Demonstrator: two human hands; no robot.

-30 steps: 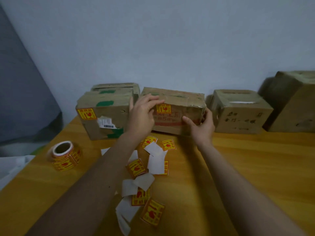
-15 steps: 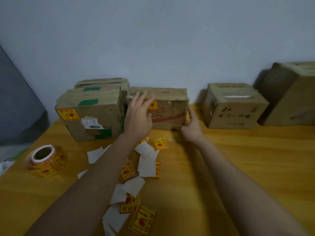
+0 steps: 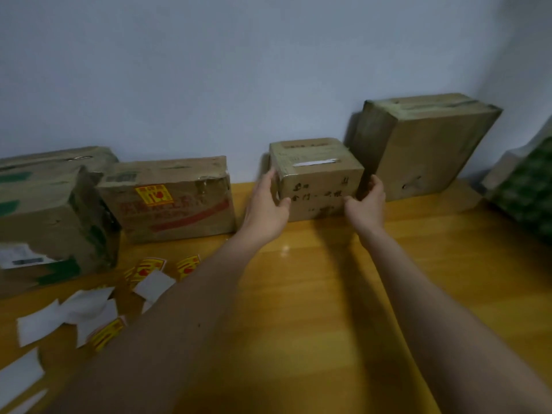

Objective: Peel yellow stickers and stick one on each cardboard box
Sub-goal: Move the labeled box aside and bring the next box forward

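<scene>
My left hand (image 3: 266, 211) and right hand (image 3: 366, 203) grip the sides of a small brown cardboard box (image 3: 316, 180), upright, bearing dark handwriting and no sticker; left of my grip stands a wider brown cardboard box (image 3: 170, 201) with a yellow sticker (image 3: 153, 195) on its front; loose yellow stickers (image 3: 143, 268) lie nearer me, to the left.

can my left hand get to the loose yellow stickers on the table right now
Probably yes, once it lets go. The left hand grips the small box together with the right hand. The stickers lie near the left forearm with nothing covering them.
</scene>
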